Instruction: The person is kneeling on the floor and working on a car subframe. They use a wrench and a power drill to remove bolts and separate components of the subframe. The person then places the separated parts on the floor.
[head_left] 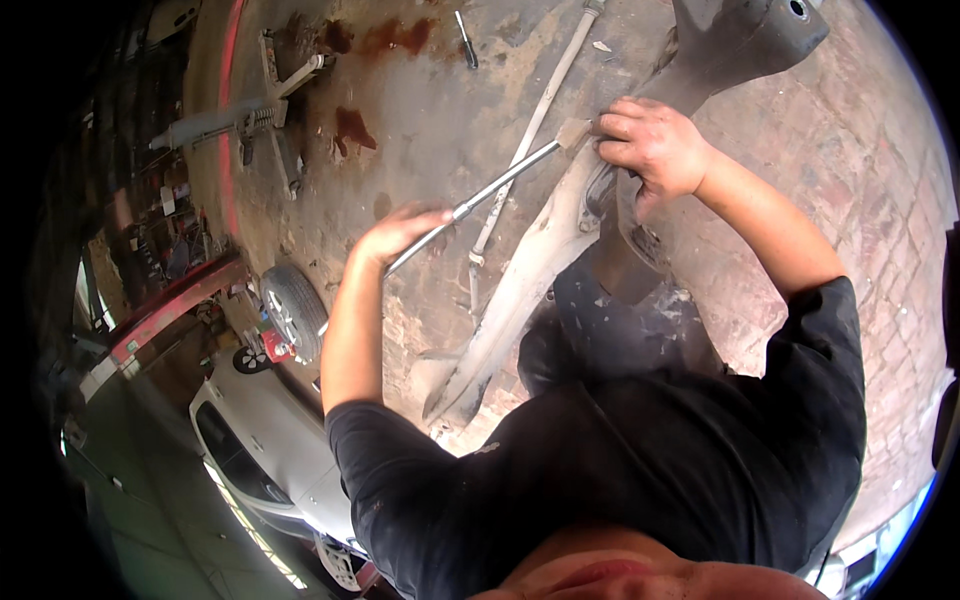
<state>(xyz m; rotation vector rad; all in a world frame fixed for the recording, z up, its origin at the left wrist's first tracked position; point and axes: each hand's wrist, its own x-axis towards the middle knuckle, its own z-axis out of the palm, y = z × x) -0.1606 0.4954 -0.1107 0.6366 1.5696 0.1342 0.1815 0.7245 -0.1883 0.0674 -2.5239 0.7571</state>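
In the head view, the left hand (402,232) lies against a long metal bar (500,182), its fingers blurred over the shaft; whether they close fully around it cannot be told. The bar slants up to the right and ends in a pale, blocky head (573,133) just beside the right hand's fingertips. The right hand (650,148) is bent over a large metal beam (535,262), fingers curled and thumb pointing down; how firmly it grips cannot be told. The beam runs diagonally in front of the person, from near the left elbow to a wide, dark end at upper right. Beyond it, a thin metal rod (545,105) lies on the stained floor (430,120) and passes behind the bar. A screwdriver (467,43) with a dark handle lies farther off, near reddish-brown stains (352,130). To the left are metal suspension parts (283,85), a wheel (293,308) and a light-coloured car (285,420).
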